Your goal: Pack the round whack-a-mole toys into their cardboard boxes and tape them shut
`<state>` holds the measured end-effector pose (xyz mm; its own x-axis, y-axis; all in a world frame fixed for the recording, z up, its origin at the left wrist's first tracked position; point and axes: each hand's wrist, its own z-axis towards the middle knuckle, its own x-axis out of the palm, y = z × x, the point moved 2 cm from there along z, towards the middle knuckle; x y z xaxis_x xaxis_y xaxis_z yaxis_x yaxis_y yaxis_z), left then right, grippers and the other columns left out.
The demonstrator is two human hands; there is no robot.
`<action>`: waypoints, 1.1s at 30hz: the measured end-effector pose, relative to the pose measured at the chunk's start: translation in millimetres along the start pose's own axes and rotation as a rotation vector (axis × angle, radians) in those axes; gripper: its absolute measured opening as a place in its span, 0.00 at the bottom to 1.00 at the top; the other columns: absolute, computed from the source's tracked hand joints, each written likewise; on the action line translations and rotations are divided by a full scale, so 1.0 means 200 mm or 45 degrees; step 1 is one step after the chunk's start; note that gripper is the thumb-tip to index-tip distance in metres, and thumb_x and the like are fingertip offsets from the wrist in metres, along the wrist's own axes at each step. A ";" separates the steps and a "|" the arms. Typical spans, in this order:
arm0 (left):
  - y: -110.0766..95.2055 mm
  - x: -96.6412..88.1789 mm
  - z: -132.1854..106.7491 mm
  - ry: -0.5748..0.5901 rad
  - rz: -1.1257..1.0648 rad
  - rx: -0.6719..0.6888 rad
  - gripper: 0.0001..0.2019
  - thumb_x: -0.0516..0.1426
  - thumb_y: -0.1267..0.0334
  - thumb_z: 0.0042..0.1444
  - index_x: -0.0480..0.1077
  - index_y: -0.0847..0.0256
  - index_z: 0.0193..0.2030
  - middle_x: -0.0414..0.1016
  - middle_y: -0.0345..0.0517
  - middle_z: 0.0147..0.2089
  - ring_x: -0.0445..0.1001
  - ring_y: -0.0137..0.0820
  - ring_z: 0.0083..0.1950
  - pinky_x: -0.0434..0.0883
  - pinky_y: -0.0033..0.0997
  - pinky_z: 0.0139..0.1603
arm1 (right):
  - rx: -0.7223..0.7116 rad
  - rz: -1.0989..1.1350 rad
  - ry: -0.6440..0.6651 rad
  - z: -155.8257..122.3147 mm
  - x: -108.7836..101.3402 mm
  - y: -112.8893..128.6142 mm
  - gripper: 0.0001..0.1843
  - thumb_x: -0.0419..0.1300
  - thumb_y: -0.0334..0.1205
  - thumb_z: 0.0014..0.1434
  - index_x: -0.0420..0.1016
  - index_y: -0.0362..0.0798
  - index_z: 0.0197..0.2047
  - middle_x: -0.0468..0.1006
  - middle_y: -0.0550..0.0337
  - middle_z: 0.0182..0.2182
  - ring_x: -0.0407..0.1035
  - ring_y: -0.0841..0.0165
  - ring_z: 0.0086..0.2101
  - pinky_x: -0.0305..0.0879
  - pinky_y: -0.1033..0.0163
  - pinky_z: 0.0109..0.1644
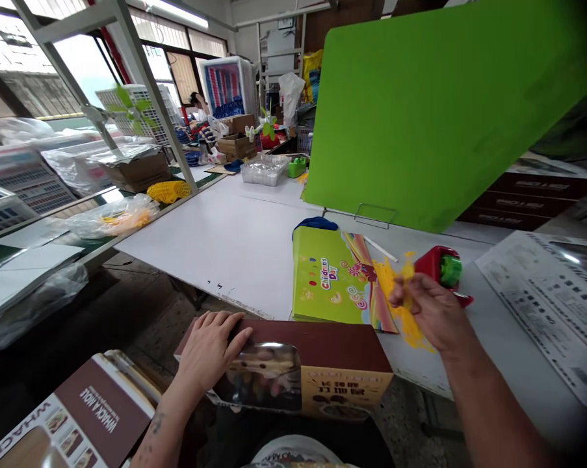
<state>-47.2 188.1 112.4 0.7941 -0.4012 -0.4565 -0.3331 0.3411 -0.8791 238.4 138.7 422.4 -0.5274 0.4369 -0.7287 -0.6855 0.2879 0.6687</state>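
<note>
My left hand (210, 348) lies flat with fingers spread on the top of a brown toy box (322, 354) with a clear window, held at the table's near edge over my lap. Over the white table, my right hand (430, 309) is closed on a yellow mesh net (395, 292), which is blurred by motion. Beneath and left of that hand lies a green "Children's Day" bag (327, 276). A red tape dispenser with a green roll (442, 266) sits just behind the right hand.
A large green board (434, 110) stands tilted on a wire holder at the back right. Printed sheets (541, 305) lie at the right. A "Whack a Mole" box (78, 416) is at lower left. Crates, cartons and bags crowd the far end and left shelf.
</note>
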 end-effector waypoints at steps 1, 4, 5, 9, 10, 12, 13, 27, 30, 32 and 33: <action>-0.01 0.00 0.00 -0.007 0.000 0.002 0.24 0.46 0.43 0.68 0.74 0.54 0.56 0.78 0.48 0.49 0.72 0.41 0.51 0.65 0.46 0.56 | -0.004 -0.096 0.144 -0.03 0.07 0.04 0.19 0.68 0.58 0.53 0.78 0.50 0.35 0.77 0.58 0.29 0.71 0.67 0.29 0.71 0.60 0.35; -0.02 0.00 0.00 -0.013 -0.012 0.011 0.24 0.45 0.43 0.68 0.74 0.54 0.56 0.78 0.48 0.48 0.72 0.41 0.52 0.64 0.46 0.57 | -0.213 -0.607 0.655 -0.15 0.29 0.16 0.17 0.58 0.46 0.64 0.78 0.54 0.55 0.81 0.56 0.37 0.73 0.66 0.33 0.71 0.60 0.40; -0.02 0.00 0.00 -0.013 -0.015 0.012 0.24 0.45 0.43 0.69 0.74 0.54 0.56 0.77 0.48 0.48 0.71 0.41 0.52 0.64 0.46 0.57 | -0.345 -0.796 0.815 -0.19 0.36 0.19 0.20 0.53 0.41 0.67 0.75 0.56 0.59 0.81 0.56 0.39 0.73 0.66 0.35 0.70 0.60 0.41; -0.02 0.00 -0.01 -0.011 -0.024 -0.001 0.25 0.45 0.43 0.69 0.73 0.54 0.57 0.77 0.47 0.49 0.71 0.41 0.53 0.63 0.46 0.58 | -0.821 -1.306 1.071 -0.31 0.52 0.20 0.29 0.47 0.27 0.63 0.75 0.58 0.60 0.79 0.56 0.34 0.70 0.67 0.31 0.62 0.63 0.34; -0.02 0.00 -0.02 -0.010 -0.024 -0.005 0.25 0.45 0.43 0.69 0.73 0.54 0.57 0.77 0.47 0.49 0.71 0.41 0.54 0.63 0.47 0.58 | -0.893 -1.381 1.067 -0.32 0.53 0.19 0.29 0.47 0.26 0.62 0.75 0.57 0.60 0.78 0.56 0.32 0.68 0.67 0.28 0.59 0.63 0.31; -0.02 0.00 -0.02 -0.008 -0.024 -0.013 0.25 0.45 0.43 0.69 0.73 0.54 0.57 0.77 0.47 0.50 0.70 0.42 0.54 0.62 0.47 0.58 | -0.966 -1.473 1.086 -0.32 0.53 0.18 0.27 0.49 0.26 0.62 0.77 0.55 0.58 0.77 0.56 0.29 0.66 0.68 0.26 0.53 0.63 0.28; -0.02 0.01 -0.03 -0.008 -0.023 -0.015 0.25 0.45 0.43 0.69 0.73 0.54 0.57 0.77 0.48 0.50 0.70 0.42 0.54 0.62 0.48 0.58 | -0.975 -1.499 1.110 -0.32 0.53 0.18 0.26 0.49 0.27 0.62 0.78 0.54 0.56 0.77 0.57 0.28 0.65 0.68 0.25 0.52 0.63 0.28; -0.03 0.02 -0.05 -0.006 0.006 0.017 0.23 0.43 0.45 0.70 0.71 0.55 0.56 0.76 0.48 0.50 0.70 0.42 0.53 0.61 0.48 0.58 | 0.433 -0.559 1.723 -0.11 0.71 0.26 0.16 0.56 0.48 0.65 0.75 0.43 0.43 0.81 0.53 0.33 0.71 0.72 0.24 0.62 0.67 0.27; -0.02 0.02 -0.05 -0.008 0.002 0.019 0.22 0.42 0.47 0.71 0.71 0.54 0.57 0.76 0.47 0.49 0.70 0.42 0.53 0.61 0.49 0.58 | 0.799 0.024 1.895 -0.09 0.72 0.23 0.26 0.60 0.57 0.63 0.73 0.41 0.50 0.80 0.42 0.46 0.78 0.64 0.41 0.73 0.60 0.41; -0.03 0.02 -0.05 -0.012 -0.002 0.018 0.21 0.42 0.49 0.71 0.71 0.54 0.56 0.76 0.47 0.49 0.71 0.42 0.53 0.61 0.50 0.58 | 0.760 0.063 1.896 -0.11 0.75 0.22 0.29 0.60 0.59 0.63 0.71 0.43 0.54 0.80 0.45 0.44 0.77 0.64 0.43 0.72 0.59 0.44; -0.03 0.02 -0.05 -0.015 -0.003 0.019 0.21 0.42 0.50 0.72 0.71 0.54 0.56 0.76 0.47 0.48 0.71 0.41 0.53 0.61 0.50 0.59 | 0.649 -0.044 1.848 -0.12 0.78 0.21 0.27 0.58 0.59 0.64 0.72 0.44 0.52 0.80 0.50 0.40 0.76 0.66 0.39 0.71 0.61 0.42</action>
<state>-46.8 175.8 114.0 0.8008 -0.3919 -0.4528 -0.3236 0.3531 -0.8779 114.9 199.5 333.7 -0.7418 -0.6684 -0.0541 -0.6278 0.6638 0.4065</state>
